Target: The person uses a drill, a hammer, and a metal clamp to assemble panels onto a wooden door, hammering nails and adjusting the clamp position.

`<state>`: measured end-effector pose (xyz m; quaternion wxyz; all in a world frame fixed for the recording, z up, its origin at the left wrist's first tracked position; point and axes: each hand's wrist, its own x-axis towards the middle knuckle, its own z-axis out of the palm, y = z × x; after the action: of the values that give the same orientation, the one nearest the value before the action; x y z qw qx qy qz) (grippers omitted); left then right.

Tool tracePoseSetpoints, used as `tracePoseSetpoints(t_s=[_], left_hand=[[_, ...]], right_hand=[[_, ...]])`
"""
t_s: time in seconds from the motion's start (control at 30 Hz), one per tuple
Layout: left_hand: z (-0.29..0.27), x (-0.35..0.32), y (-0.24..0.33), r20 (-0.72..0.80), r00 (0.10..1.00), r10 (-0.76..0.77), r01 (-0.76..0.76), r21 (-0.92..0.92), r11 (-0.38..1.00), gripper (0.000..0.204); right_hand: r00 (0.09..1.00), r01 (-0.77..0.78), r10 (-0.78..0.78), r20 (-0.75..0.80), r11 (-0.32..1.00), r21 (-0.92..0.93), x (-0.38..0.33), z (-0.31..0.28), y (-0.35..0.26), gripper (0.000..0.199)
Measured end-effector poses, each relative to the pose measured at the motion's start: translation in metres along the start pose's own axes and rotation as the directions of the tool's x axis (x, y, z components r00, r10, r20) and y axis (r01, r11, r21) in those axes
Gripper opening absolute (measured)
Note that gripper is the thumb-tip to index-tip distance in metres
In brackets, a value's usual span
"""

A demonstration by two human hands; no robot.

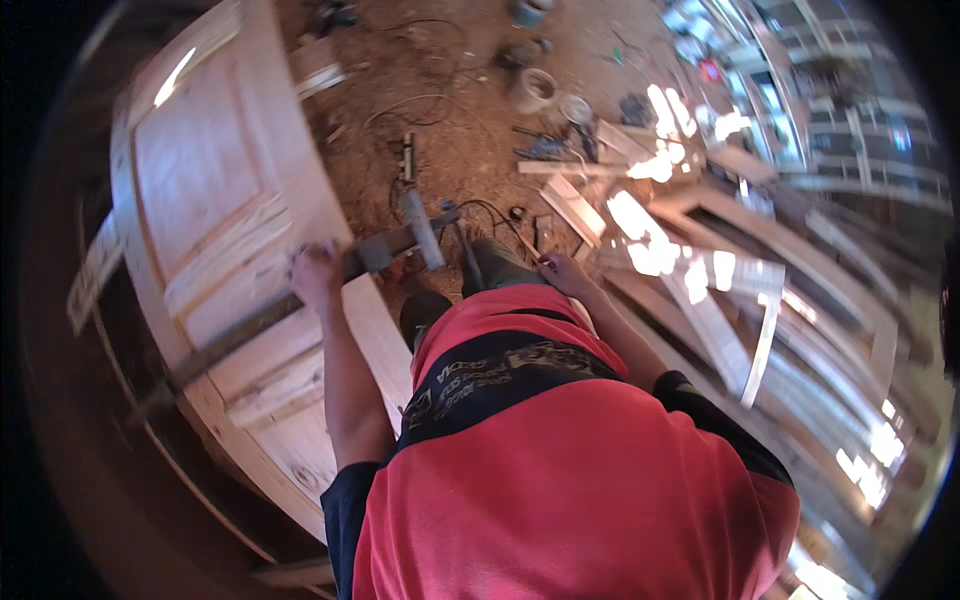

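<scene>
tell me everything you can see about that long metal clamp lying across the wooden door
The long metal clamp is a dark grey bar lying slantwise across the pale panelled wooden door, from its lower left edge up past its right edge. At that upper end sits a blocky grey head with a crosswise handle. The left hand grips the bar just short of the head. The right hand is apart from it. The picture is blurred, so finer parts cannot be told.

This is a woodworking shop, shown by the unfinished panelled wooden door [215,230] lying flat with a long bar clamp [300,290] across it, loose offcut boards [575,205] and tools strewn over the sawdust-covered dirt floor [450,90], and stacked wooden frames [760,300].
</scene>
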<state>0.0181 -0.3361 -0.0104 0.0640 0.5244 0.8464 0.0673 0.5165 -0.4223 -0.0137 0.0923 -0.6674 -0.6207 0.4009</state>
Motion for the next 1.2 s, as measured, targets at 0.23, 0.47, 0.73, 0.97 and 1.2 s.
tracePoseSetpoints(t_s=[0.23,0.47,0.73,0.97,1.2], left_hand=[[0.0,-0.002,0.015,-0.014,0.998,0.064,-0.065,-0.048,0.997,0.041],[-0.005,-0.002,0.031,-0.022,0.999,0.033,-0.032,0.062,0.998,0.04],[0.054,-0.043,-0.039,-0.062,0.993,0.101,-0.086,0.211,0.974,0.031],[0.065,0.005,-0.048,-0.276,0.822,-0.498,0.381,-0.383,0.842,0.035],[0.05,-0.005,-0.008,-0.247,0.68,-0.69,0.544,-0.461,0.701,0.031]], right_hand=[[0.936,-0.345,0.349,0.051,0.936,-0.073,-0.062,0.021,0.1,0.026],[0.901,-0.413,0.423,0.096,0.904,-0.107,-0.038,0.009,0.178,0.025],[0.926,-0.374,0.371,0.063,0.926,0.044,0.256,-0.003,0.304,0.031],[0.92,-0.277,0.061,-0.387,0.801,-0.531,0.585,0.002,0.476,0.075],[0.9,-0.428,0.399,-0.175,0.736,-0.524,0.7,-0.012,0.549,0.06]])
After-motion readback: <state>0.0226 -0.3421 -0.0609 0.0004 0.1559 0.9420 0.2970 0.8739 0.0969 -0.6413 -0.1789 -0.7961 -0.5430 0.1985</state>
